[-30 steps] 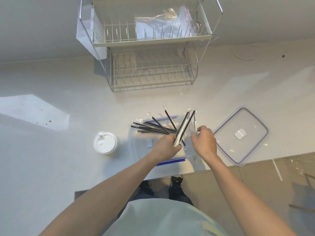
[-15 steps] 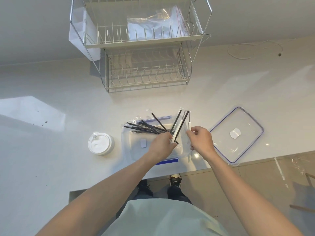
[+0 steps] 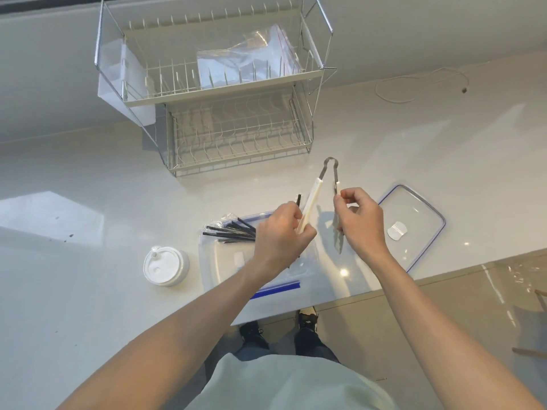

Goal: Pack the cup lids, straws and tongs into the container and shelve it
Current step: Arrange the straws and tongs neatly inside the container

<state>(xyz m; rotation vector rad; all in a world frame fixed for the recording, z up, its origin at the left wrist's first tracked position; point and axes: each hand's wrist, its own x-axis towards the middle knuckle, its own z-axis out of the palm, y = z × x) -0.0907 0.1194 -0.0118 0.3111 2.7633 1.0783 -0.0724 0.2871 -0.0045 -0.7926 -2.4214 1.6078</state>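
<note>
While the left hand pinches one tongs arm, the right hand grips the other, above the clear container.

Between our fingers, the tongs show dull grey metal at the bend and smooth white plastic on one arm. Below our fingers sits a clear, glossy plastic container, beside matt black straws and white plastic cup lids on the polished, reflective countertop.
</note>
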